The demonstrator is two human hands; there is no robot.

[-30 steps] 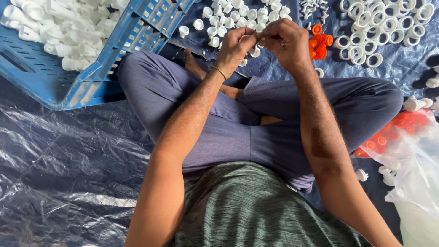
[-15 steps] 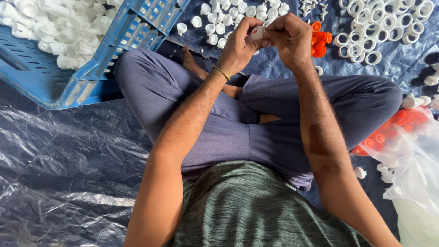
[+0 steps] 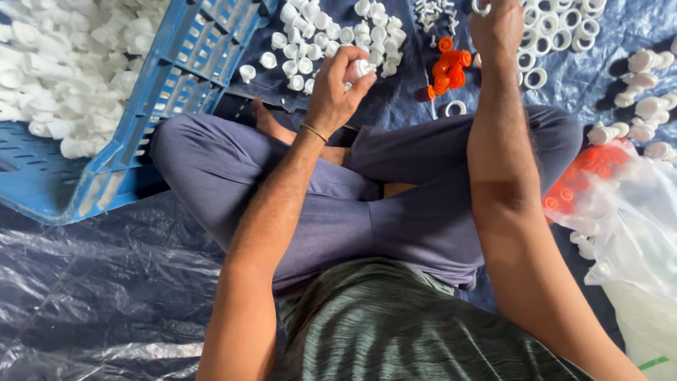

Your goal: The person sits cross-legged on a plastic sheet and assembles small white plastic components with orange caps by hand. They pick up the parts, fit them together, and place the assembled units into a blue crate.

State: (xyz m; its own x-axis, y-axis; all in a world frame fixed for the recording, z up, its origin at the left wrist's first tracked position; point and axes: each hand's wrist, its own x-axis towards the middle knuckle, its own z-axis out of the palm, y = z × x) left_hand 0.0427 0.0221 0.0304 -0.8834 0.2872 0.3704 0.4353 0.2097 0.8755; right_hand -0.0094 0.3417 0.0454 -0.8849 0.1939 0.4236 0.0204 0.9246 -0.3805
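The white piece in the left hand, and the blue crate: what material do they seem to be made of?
White piece: likely moulded plastic, smooth, matt, uniformly white, held in the left hand. Blue crate: rigid plastic, slightly glossy, with a moulded slotted wall.

A blue crate point(image 3: 176, 77) filled with white parts sits left of the left hand point(image 3: 335, 88). Orange caps point(image 3: 446, 67) lie between both hands. A clear plastic bag point(image 3: 635, 212) lies right of the right hand point(image 3: 497, 28).

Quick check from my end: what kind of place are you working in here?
Likely an informal floor workspace for sorting or assembling small plastic parts: a blue crate of white pieces, loose white rings and orange caps on a plastic sheet.
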